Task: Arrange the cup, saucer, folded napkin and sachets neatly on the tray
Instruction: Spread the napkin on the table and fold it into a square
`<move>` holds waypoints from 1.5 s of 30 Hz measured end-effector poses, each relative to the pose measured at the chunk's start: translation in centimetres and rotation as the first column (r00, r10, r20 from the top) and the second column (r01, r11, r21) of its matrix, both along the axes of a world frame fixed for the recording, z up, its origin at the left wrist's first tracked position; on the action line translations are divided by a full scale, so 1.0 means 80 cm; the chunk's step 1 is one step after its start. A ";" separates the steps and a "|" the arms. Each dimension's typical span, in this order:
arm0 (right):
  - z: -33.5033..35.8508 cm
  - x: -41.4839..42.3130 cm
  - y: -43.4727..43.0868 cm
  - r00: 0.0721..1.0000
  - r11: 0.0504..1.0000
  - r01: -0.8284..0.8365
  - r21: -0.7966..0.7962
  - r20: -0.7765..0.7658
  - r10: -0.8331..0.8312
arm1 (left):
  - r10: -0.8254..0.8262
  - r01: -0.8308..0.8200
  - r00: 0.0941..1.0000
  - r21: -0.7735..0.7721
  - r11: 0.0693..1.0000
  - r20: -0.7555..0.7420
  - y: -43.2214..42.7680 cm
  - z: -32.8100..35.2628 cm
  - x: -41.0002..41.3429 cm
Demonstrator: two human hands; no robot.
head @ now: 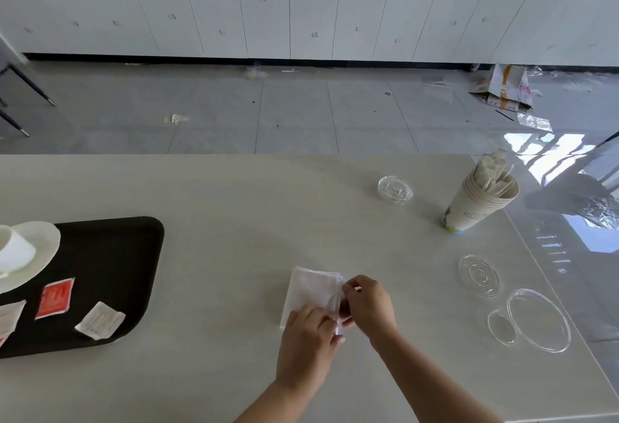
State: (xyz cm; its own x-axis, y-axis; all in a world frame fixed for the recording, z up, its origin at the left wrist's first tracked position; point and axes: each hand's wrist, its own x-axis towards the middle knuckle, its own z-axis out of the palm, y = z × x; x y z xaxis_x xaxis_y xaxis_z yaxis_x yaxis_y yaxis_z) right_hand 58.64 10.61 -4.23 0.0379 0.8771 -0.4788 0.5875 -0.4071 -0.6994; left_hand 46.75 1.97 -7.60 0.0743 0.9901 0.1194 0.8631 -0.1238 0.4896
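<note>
A white napkin lies folded on the table near the middle front. My left hand presses its near corner, and my right hand pinches its right edge. At the left stands a black tray. On it a white saucer carries a white cup, partly cut off by the frame edge. A red sachet and a white sachet lie on the tray, with another pale sachet at the left edge.
A stack of paper cups holding wooden sticks stands at the right. Clear plastic lids and a clear bowl-like lid lie around it. Beyond the table's far edge is tiled floor with litter and white cabinets.
</note>
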 end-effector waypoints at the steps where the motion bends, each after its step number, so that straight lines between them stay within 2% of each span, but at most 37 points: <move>1: 0.001 -0.001 0.002 1.000 1.000 -0.008 -0.001 0.006 0.008 | -0.003 0.003 1.000 -0.002 1.000 -0.008 0.000 -0.001 0.001; 3: 0.004 -0.004 0.007 0.994 0.996 -0.084 0.025 0.072 0.082 | 0.004 -0.004 1.000 0.008 1.000 -0.021 0.002 -0.002 0.003; 6: 0.000 -0.009 0.016 0.920 0.951 -0.301 0.076 0.286 0.269 | 0.003 0.000 0.999 0.038 0.999 -0.054 0.002 -0.009 0.002; 8: 0.000 -0.011 0.022 0.890 0.932 -0.357 0.058 0.324 0.321 | -0.020 0.023 0.997 0.040 0.999 -0.073 -0.002 -0.015 -0.006; 13: 0.005 -0.010 0.017 0.873 0.951 -0.306 -0.041 0.386 0.298 | -0.073 0.089 0.991 0.144 0.986 -0.113 -0.010 -0.016 -0.040; 17: 0.001 -0.014 -0.015 0.868 0.924 -0.341 -0.170 0.321 0.379 | -0.055 0.066 0.993 0.110 0.992 -0.100 -0.020 -0.009 -0.075; 20: -0.004 -0.014 -0.033 0.862 0.948 -0.312 -0.062 0.402 0.310 | 0.014 -0.004 0.997 0.124 0.992 -0.082 -0.013 0.004 -0.073; 22: -0.006 -0.012 -0.040 0.851 0.940 -0.336 0.062 0.449 0.274 | 0.085 -0.065 0.988 0.150 0.987 -0.127 -0.001 0.006 -0.065; 23: -0.010 -0.010 -0.042 0.831 0.901 -0.402 0.165 0.478 0.284 | 0.101 -0.077 0.978 0.132 0.988 -0.180 0.005 0.002 -0.062; 25: -0.022 -0.008 -0.040 0.727 0.717 -0.630 0.298 0.551 0.410 | 0.056 -0.049 0.949 0.030 0.998 -0.309 0.013 -0.013 -0.061; 27: -0.034 -0.007 -0.030 0.570 0.536 -0.802 0.265 0.609 0.551 | 0.007 -0.030 0.927 -0.055 0.998 -0.376 0.015 -0.024 -0.061; 28: -0.039 -0.004 -0.024 0.522 0.492 -0.837 0.238 0.619 0.587 | -0.003 -0.030 0.926 -0.081 0.996 -0.378 0.014 -0.029 -0.060; 35: -0.068 0.016 -0.007 0.424 0.436 -0.884 0.168 0.680 0.598 | -0.028 -0.025 0.929 -0.139 0.990 -0.368 0.018 -0.039 -0.064; 45: -0.066 0.014 -0.014 0.409 0.443 -0.886 0.135 0.677 0.612 | -0.068 -0.008 0.923 -0.197 0.980 -0.378 0.015 -0.034 -0.063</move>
State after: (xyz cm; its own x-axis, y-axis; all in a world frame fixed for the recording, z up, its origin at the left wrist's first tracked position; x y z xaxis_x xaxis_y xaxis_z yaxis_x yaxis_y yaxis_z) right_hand 59.77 9.46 -9.48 -0.6578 0.7254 -0.2025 0.7531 0.6372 -0.1638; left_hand 41.74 3.16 -10.35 0.1061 0.9876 -0.1154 0.9860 -0.0894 0.1409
